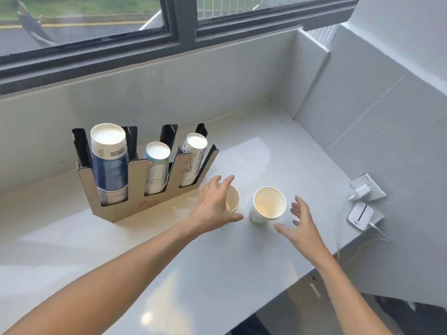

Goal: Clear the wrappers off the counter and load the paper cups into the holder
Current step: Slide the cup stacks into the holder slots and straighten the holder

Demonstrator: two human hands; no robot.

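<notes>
A three-slot cup holder stands on the white counter, each slot filled with a stack of upside-down paper cups: a tall blue stack, a middle stack and a right stack. Two loose white paper cups stand upright to its right. My left hand, fingers spread, hovers over the smaller cup and partly covers it. My right hand, also spread, is just right of the bigger cup, not touching it. No wrappers are visible.
A wall socket with a white charger and a small white device with cables sit at the counter's right end. The counter's front edge drops off at the lower right. A tiled wall and window run behind.
</notes>
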